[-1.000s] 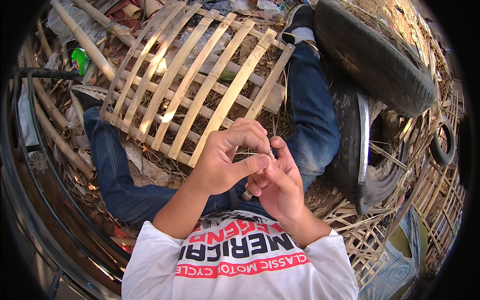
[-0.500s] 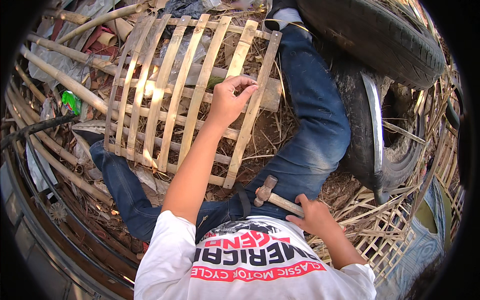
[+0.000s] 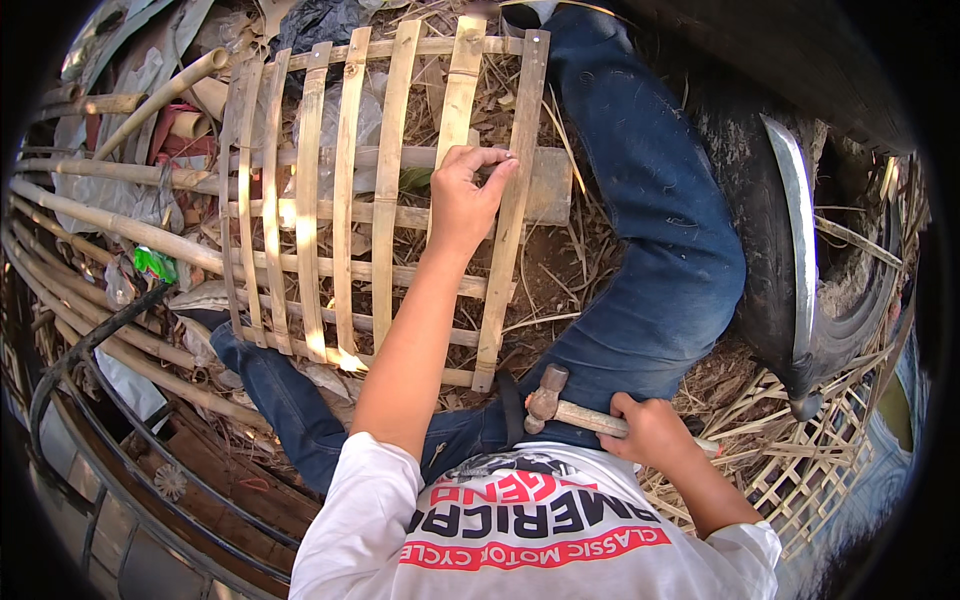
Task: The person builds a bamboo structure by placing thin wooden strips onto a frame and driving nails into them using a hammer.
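A lattice panel of bamboo slats (image 3: pixel 459 92) lies between my legs. Its long slats cross several thinner strips, and small dark dots like nail heads show at some joints. My left hand (image 3: pixel 464 200) rests at the rightmost slat (image 3: pixel 526 110), thumb and forefinger pinched together over it. Whatever is in that pinch is too small to make out. Under this side of the panel sits a flat wooden board (image 3: pixel 552 188). Close to my lap, my right hand (image 3: pixel 652 432) grips a hammer (image 3: pixel 590 418) by its wooden handle, the metal head pointing left.
Bamboo poles (image 3: pixel 115 228) lie along the left, near a black metal frame (image 3: pixel 110 330) and a green wrapper (image 3: pixel 154 264). Beyond my right leg are old tyres (image 3: pixel 752 230) with a curved blade (image 3: pixel 795 240) against them. A woven bamboo lattice (image 3: pixel 810 480) lies at lower right.
The view has shifted a little. My left hand keeps its pinch at the rightmost slat, and my right hand still holds the hammer at my lap, with more of the handle's end now showing.
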Demonstrator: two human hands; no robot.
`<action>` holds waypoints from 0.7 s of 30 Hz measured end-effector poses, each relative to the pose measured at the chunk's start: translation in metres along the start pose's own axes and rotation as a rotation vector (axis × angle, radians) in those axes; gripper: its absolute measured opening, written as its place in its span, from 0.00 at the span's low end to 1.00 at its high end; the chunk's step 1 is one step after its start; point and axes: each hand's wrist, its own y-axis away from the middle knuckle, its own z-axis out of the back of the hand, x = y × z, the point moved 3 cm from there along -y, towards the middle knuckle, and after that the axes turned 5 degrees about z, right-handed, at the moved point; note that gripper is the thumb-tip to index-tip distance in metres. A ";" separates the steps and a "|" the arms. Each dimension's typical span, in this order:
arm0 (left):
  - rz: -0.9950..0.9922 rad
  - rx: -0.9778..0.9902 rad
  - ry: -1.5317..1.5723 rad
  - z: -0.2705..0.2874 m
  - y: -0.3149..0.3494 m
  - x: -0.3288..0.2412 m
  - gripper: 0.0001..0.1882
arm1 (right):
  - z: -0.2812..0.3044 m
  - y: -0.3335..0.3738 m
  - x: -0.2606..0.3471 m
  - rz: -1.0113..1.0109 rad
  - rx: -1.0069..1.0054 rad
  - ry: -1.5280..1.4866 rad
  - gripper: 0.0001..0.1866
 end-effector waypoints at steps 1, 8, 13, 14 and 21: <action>-0.019 -0.008 -0.035 0.000 0.000 -0.001 0.08 | 0.001 -0.001 0.000 0.004 0.003 0.003 0.19; -0.137 -0.101 -0.109 -0.006 -0.002 -0.001 0.06 | 0.000 -0.002 -0.004 0.100 -0.100 -0.019 0.16; -0.156 -0.106 -0.139 -0.007 -0.002 0.000 0.06 | -0.001 -0.002 -0.006 0.101 -0.086 -0.009 0.17; -0.153 -0.109 -0.139 -0.007 -0.002 0.000 0.06 | -0.001 -0.002 -0.006 0.105 -0.087 -0.008 0.17; -0.145 -0.118 -0.127 -0.007 0.000 0.000 0.06 | 0.004 -0.002 -0.002 0.112 -0.094 -0.032 0.17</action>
